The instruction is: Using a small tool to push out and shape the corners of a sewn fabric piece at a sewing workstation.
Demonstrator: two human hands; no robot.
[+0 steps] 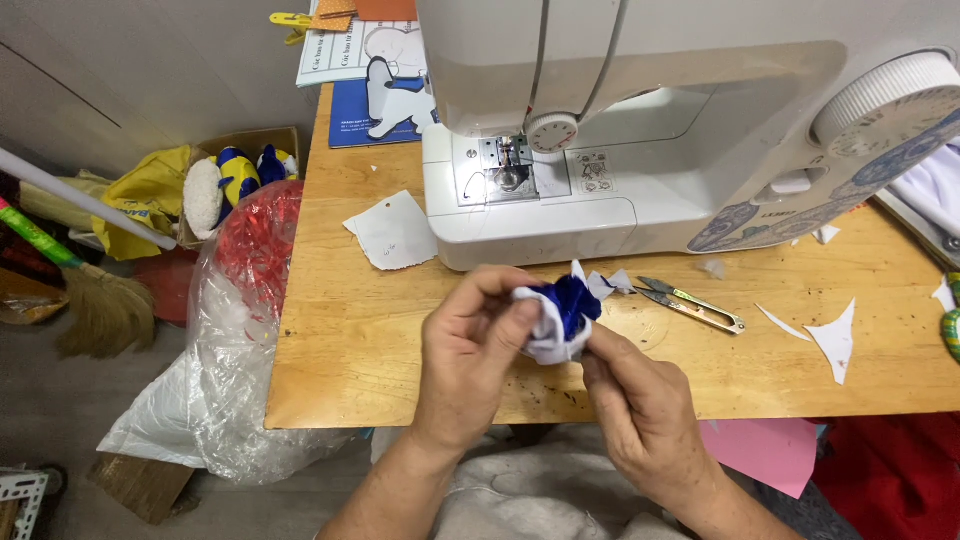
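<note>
Bare forearms and hands, seen from above

Both forearms were bare to the picture's lower edge, with no sleeves, watch, rings or gloves on show. The left hand [470, 345] and the right hand [640, 405] were broad, with short, plain, unpainted nails on the fingers [520, 318]. Light grey cloth covered the lap between the arms.

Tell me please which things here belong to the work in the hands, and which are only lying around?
In use:
- left hand
- right hand
- blue and white fabric piece, held by both hands

Lying about:
- thread snips on the wooden table
- white sewing machine
- white fabric scraps
- paper piece
- broom on the floor
- plastic bag
</note>
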